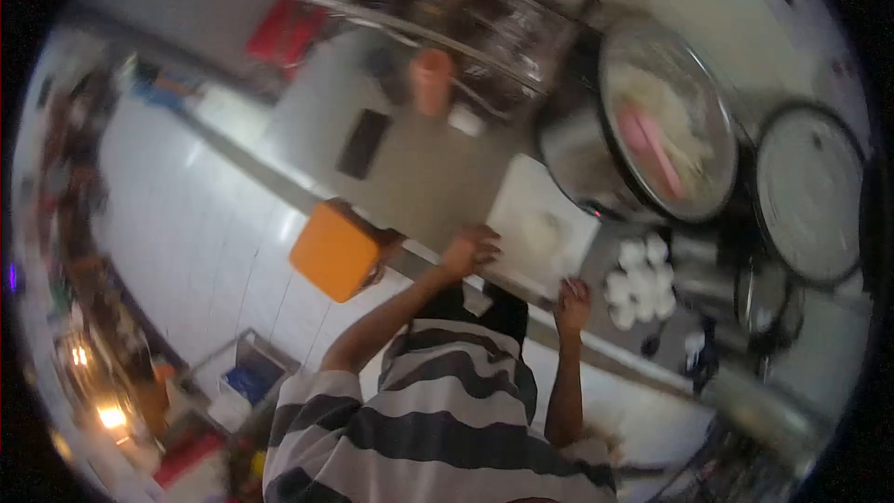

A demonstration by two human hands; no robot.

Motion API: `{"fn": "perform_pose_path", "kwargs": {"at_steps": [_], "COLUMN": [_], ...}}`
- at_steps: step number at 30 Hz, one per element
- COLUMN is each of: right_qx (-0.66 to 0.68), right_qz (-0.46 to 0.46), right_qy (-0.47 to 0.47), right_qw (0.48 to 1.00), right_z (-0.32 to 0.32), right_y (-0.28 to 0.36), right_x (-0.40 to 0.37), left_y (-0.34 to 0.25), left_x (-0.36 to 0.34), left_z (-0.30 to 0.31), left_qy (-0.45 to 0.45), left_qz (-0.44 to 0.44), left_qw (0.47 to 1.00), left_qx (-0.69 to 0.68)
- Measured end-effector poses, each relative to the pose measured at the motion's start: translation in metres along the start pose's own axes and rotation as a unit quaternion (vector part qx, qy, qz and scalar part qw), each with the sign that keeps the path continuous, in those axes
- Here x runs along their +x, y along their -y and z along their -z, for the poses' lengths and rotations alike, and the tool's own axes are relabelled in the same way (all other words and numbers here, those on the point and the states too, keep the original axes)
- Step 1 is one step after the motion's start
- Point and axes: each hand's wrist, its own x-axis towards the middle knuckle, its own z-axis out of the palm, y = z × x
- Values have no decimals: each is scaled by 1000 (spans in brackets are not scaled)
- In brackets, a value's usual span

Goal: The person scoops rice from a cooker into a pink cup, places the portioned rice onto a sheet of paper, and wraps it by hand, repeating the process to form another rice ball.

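Observation:
A white sheet (577,223) lies on the grey counter in front of me, with a small mound of what looks like white rice (542,240) on it. My left hand (472,251) is at its near left corner, fingers curled at the edge. At the near right corner, my right hand (573,305) has its fingers closed on the edge. Blur hides the exact grip of both hands. Beyond the sheet stands a large metal pot (579,151) of rice with a pink rice paddle (649,142) in it. Several white rounded packets (640,281) sit grouped right of my right hand.
A dark flat object (363,143), possibly a phone, and an orange cup (431,80) are on the counter's left part. A round lid (810,191) stands right of the pot. Below the counter edge is an orange-topped stool (335,251). Shelves (484,14) line the back.

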Motion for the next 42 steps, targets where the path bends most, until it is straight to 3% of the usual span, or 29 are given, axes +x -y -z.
{"fn": "perform_pose_path", "kwargs": {"at_steps": [3, 6, 10, 12, 14, 16, 17, 18, 20, 21, 23, 27, 29, 30, 31, 32, 33, 37, 39, 40, 42], "right_qx": [25, 41, 69, 192, 271, 461, 473, 474, 371, 371, 279, 185, 319, 319, 401, 479, 328, 253, 80, 83, 106], "right_qz": [-49, -21, -14, -48, -71, -161, -292, -293, -302, -299, -287, -258, -280, -278, -287, -292, -235, -142, 35, 38, -26], "right_qy": [-23, 7, 26, 5, -33, -40, 30, 32, 26, 27, -15, 48, 4, 6, -39, -84, -55, -6, -65, -65, 80], "right_qw": [998, 999, 997, 980, 959, 872, 831, 830, 878, 879, 917, 947, 906, 906, 869, 823, 913, 957, 994, 994, 991], "right_z": [34, 40, 45, 41, 33, 19, 16, 9, -1, -15, -47, -17, -13, -16, -24, -17, -6, -4, -10, -12, -14], "right_y": [26, 30, 42, 39, 31, 17, 9, 4, -3, -8, -16, -3, -7, -12, -20, -15, -13, 16, 30, 31, 30], "right_x": [5, 0, -14, -21, -11, 0, 3, 9, 21, 19, 15, 30, 33, 37, 43, 62, 78, 151, 169, 170, 177], "left_y": [-3, -9, -21, -28, -42, -52, -51, -46, -30, -24, -14, -27, -73, -73, -74, -90, -98, -94, -97, -99, -101], "left_x": [-3, -4, -31, -34, -21, -5, 4, 11, 19, 20, 22, 16, 8, -8, -22, -23, -22, -21, -19, -18, -14], "left_z": [-11, -1, 13, 16, 9, 4, 2, 2, -3, -9, -23, -27, -28, -40, -53, -57, -63, -78, -76, -74, -68], "left_qy": [-33, -29, -8, -6, -63, -93, -103, -103, -34, -37, -52, -41, -167, -37, 94, 122, 148, 161, 163, 165, 172], "left_qz": [7, -12, -1, -20, 103, 179, 213, 215, 253, 254, 226, 253, 131, 76, 22, -41, -32, -12, -4, 0, 4], "left_qw": [999, 997, 999, 996, 982, 950, 937, 936, 966, 965, 964, 957, 944, 965, 966, 963, 956, 943, 943, 944, 941], "left_qx": [4, 77, 44, 81, -145, -238, -258, -258, -49, -48, 133, 137, 252, 248, 239, 236, 253, 290, 289, 287, 291]}}
